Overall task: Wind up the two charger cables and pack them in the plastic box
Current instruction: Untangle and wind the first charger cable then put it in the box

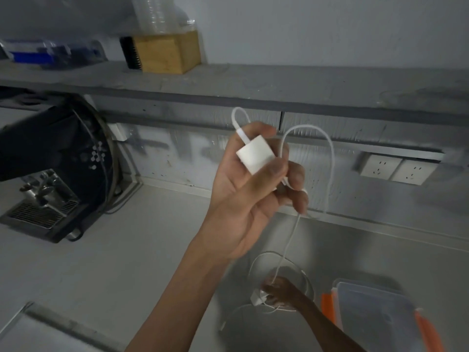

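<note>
My left hand (253,184) is raised in the middle of the view, shut on a white charger block (255,154). Its white cable (327,158) loops above and to the right of my fingers, then drops straight down. My right hand (281,293) is low over the grey counter and pinches the lower part of that cable. A second white charger (257,299) lies right beside my right hand's fingers, with its cable (253,262) in loose loops on the counter. The clear plastic box (375,313) with orange clips sits at the lower right, lid on.
A black coffee machine (50,179) stands at the left on the counter. A grey shelf (253,82) above carries a wooden block (165,52) and clear containers. Wall sockets (398,168) are at the right. A grey tray edge (33,316) shows at the lower left.
</note>
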Demonstrator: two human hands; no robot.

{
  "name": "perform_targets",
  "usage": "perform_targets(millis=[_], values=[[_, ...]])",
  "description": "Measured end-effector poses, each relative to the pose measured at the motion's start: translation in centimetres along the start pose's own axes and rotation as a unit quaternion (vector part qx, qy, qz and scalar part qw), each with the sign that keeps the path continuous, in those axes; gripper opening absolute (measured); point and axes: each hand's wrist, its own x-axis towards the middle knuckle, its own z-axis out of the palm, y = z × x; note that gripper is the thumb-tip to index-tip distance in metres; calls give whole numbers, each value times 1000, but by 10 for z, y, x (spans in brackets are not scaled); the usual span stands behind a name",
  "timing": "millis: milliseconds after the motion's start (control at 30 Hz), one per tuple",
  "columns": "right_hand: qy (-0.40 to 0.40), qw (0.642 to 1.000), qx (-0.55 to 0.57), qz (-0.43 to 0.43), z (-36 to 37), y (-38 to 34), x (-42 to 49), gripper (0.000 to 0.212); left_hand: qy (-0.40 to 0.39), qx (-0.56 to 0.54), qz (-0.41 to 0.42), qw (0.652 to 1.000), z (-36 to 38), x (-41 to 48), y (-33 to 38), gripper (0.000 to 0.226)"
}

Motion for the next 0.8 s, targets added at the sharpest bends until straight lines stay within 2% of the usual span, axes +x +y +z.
perform_targets(millis=[100, 200, 267, 300, 367, 433, 533, 600, 633, 700, 800], values=[[-10, 992, 115, 48, -1, 9, -1, 24, 87, 163, -9, 983, -29, 4, -23, 29], [-50, 975, 215, 24, -1, 15, -10, 24, 166, 301, -97, 934, -85, -15, -77, 28], [-36, 973, 225, 23, 0, 0, -31, 21, 195, 342, -177, 902, -125, -42, -117, 28], [-1, 975, 219, 24, -1, -6, -37, 17, 201, 363, -215, 884, -141, -57, -136, 28], [62, 979, 191, 18, 0, -16, -50, 16, 188, 427, -264, 844, -163, -87, -167, 31], [67, 985, 161, 9, -1, -22, -59, 28, 172, 467, -301, 813, -178, -112, -192, 40], [63, 984, 167, 0, -4, -26, -68, 43, 136, 474, -332, 804, -193, -135, -217, 50], [45, 985, 168, 0, -5, -26, -74, 52, 105, 504, -347, 784, -199, -143, -226, 45], [39, 985, 166, 3, -6, -26, -77, 55, 87, 506, -336, 790, -204, -146, -229, 40], [30, 988, 151, 1, -11, -24, -77, 56, 44, 519, -319, 792, -211, -149, -232, 31], [22, 991, 129, -17, -19, -21, -76, 47, -6, 534, -328, 779, -228, -149, -232, 21]])
